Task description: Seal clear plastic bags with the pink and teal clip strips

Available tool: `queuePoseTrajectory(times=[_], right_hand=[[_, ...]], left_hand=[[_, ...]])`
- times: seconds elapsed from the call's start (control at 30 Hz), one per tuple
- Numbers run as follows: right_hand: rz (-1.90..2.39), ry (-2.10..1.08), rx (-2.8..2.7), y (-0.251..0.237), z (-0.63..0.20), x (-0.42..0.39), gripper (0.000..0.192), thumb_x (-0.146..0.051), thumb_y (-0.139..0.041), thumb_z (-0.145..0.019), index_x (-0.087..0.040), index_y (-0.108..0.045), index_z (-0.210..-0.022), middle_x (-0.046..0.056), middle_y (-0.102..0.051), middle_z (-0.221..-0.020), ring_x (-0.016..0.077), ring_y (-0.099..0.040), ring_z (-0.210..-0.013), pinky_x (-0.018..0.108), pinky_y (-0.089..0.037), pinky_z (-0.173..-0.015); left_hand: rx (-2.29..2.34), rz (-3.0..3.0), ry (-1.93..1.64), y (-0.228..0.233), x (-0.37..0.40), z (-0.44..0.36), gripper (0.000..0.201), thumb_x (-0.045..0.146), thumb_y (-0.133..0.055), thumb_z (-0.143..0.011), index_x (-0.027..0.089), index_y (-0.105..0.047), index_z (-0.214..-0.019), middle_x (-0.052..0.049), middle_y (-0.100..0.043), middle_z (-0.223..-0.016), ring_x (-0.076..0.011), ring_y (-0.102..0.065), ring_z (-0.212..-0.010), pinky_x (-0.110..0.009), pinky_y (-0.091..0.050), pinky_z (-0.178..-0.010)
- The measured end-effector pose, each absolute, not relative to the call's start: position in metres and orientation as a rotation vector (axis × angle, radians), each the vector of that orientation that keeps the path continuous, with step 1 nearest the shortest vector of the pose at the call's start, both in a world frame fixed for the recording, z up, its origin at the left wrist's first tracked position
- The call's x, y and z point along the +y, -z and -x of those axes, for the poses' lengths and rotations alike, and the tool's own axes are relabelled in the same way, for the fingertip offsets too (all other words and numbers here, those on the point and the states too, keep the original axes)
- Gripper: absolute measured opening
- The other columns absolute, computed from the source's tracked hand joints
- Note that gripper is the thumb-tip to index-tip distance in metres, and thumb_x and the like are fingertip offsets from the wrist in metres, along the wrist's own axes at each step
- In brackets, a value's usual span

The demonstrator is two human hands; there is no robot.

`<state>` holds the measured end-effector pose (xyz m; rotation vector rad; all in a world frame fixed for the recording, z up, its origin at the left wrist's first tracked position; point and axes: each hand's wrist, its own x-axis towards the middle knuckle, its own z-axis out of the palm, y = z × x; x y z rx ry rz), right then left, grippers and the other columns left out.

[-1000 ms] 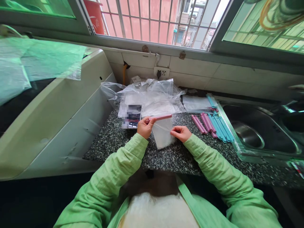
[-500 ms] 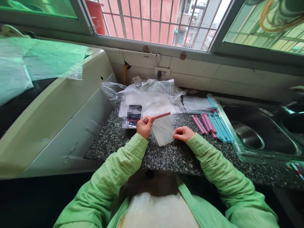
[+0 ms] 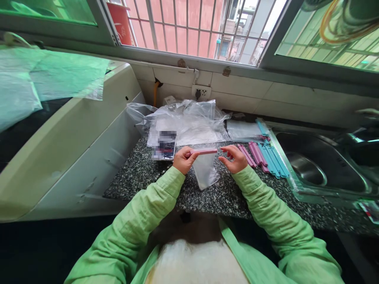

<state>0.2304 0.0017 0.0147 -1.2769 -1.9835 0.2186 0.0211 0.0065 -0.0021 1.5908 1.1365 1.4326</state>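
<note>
Our L hand (image 3: 183, 160) is pinched closed, thumb vs fingers, on the L end of a pink clip (image 3: 205, 152), which sits approx. horiz. in front of us, btwn both hands. Our R hand (image 3: 235, 159) is partly open, thumb & index apart, fingers curled, at the clip's R end; we see no grip on anything, can't tell if a fingertip touches. Clear bag (image 3: 206, 172) runs from the clip down toward us, over the speckled counter (image 3: 231, 199); can't confirm if the clip's locked on it. Just past our L hand: dark flat item (image 3: 168, 150), partly pixelated, can't ID. Behind the clip: big pile of clear plastic (image 3: 189, 120), crumpled at the back, flatter up front. R of that: flat stack of clear bags (image 3: 243, 128) w/ a blue clip (image 3: 262, 127) at its R end. R of our R hand: loose pink clips (image 3: 259, 154), then loose blue clips (image 3: 272, 159), side by side, next to the sink (image 3: 340, 167). Further out: wall outlet (image 3: 204, 92) w/ blk plug (image 3: 197, 94) behind the pile, window bars (image 3: 187, 33) above, pale appliance (image 3: 89, 114) far L w/ green-tinted plastic sheet (image 3: 71, 75) over it.
</note>
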Motion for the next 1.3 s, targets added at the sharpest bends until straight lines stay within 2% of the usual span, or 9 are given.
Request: queuePoseTrajectory(times=[0.13,0.37,0.47,0.57,0.67,0.8,1.0,1.17,1.3], right_hand=[[1.136,0.117,-2.188,-0.022,-0.229,-0.003,0.035,-0.042,-0.054,-0.072,-0.017,-0.062,-0.095,0.008,-0.062,-0.092,0.0184,-0.051,-0.084,0.030,-0.040,-0.077],[1.131,0.415,-2.399,-0.039,-0.235,-0.011,0.025,-0.035,-0.046,-0.080,-0.019,-0.064,-0.086,0.005,-0.063,-0.079,0.0159,-0.046,-0.074,0.029,-0.032,-0.069],[1.194,0.551,-2.413,-0.050,-0.243,-0.009,0.027,-0.034,-0.042,-0.082,-0.018,-0.064,-0.081,0.005,-0.063,-0.075,0.0157,-0.045,-0.071,0.029,-0.029,-0.065],[1.257,0.634,-2.379,-0.057,-0.260,0.001,0.029,-0.032,-0.040,-0.082,-0.016,-0.064,-0.079,0.006,-0.063,-0.073,0.0156,-0.046,-0.068,0.029,-0.028,-0.064],[1.353,0.637,-2.325,-0.059,-0.285,0.019,0.030,-0.031,-0.039,-0.082,-0.014,-0.064,-0.080,0.008,-0.063,-0.074,0.0162,-0.048,-0.069,0.028,-0.031,-0.065],[1.636,0.576,-2.209,-0.056,-0.320,0.045,0.031,-0.029,-0.038,-0.080,-0.012,-0.065,-0.079,0.010,-0.062,-0.074,0.0175,-0.053,-0.070,0.028,-0.033,-0.065],[2.096,0.427,-2.050,-0.050,-0.353,0.083,0.029,-0.030,-0.040,-0.076,-0.013,-0.063,-0.084,0.012,-0.064,-0.079,0.0207,-0.057,-0.072,0.028,-0.038,-0.062],[2.301,0.356,-1.993,-0.047,-0.370,0.110,0.030,-0.028,-0.043,-0.074,-0.009,-0.063,-0.088,0.017,-0.063,-0.086,0.0242,-0.059,-0.079,0.031,-0.042,-0.067],[2.374,0.311,-1.988,-0.047,-0.378,0.129,0.030,-0.025,-0.047,-0.072,-0.008,-0.063,-0.090,0.018,-0.063,-0.085,0.0251,-0.059,-0.082,0.032,-0.043,-0.070]], left_hand=[[1.050,-1.915,-1.335,0.004,0.003,-0.021,0.023,0.038,-0.056,-0.069,0.016,-0.059,-0.065,-0.001,-0.046,-0.064,-0.0096,-0.043,-0.058,-0.020,-0.034,-0.050],[0.957,-2.014,-1.302,-0.009,0.004,-0.036,0.020,0.036,-0.056,-0.070,0.016,-0.060,-0.069,-0.002,-0.048,-0.069,-0.0095,-0.044,-0.060,-0.020,-0.036,-0.051],[0.931,-1.876,-1.304,-0.016,0.015,-0.054,0.023,0.038,-0.057,-0.068,0.015,-0.058,-0.065,-0.002,-0.049,-0.068,-0.0097,-0.045,-0.062,-0.020,-0.036,-0.052],[0.941,-1.602,-1.229,-0.017,0.031,-0.075,0.028,0.041,-0.059,-0.064,0.014,-0.056,-0.069,0.000,-0.050,-0.062,-0.0085,-0.045,-0.056,-0.019,-0.036,-0.050],[0.872,-1.437,-1.061,-0.014,0.048,-0.095,0.030,0.040,-0.064,-0.058,0.013,-0.056,-0.067,0.000,-0.055,-0.060,-0.0090,-0.049,-0.056,-0.020,-0.039,-0.052],[0.948,-1.313,-0.873,-0.013,0.068,-0.121,0.025,0.030,-0.069,-0.052,0.011,-0.057,-0.062,0.001,-0.055,-0.052,-0.0073,-0.047,-0.046,-0.018,-0.035,-0.042],[1.043,-1.174,-0.922,-0.017,0.097,-0.172,0.013,0.017,-0.061,-0.061,0.012,-0.050,-0.058,0.004,-0.050,-0.045,-0.0047,-0.044,-0.035,-0.016,-0.032,-0.035],[1.177,-1.216,-0.964,-0.017,0.129,-0.210,0.012,0.012,-0.054,-0.066,0.013,-0.047,-0.056,0.005,-0.047,-0.044,-0.0047,-0.042,-0.032,-0.017,-0.031,-0.036],[1.231,-1.235,-0.969,-0.016,0.148,-0.222,0.007,0.013,-0.056,-0.065,0.013,-0.051,-0.071,0.006,-0.045,-0.045,-0.0067,-0.043,-0.033,-0.019,-0.033,-0.038]])
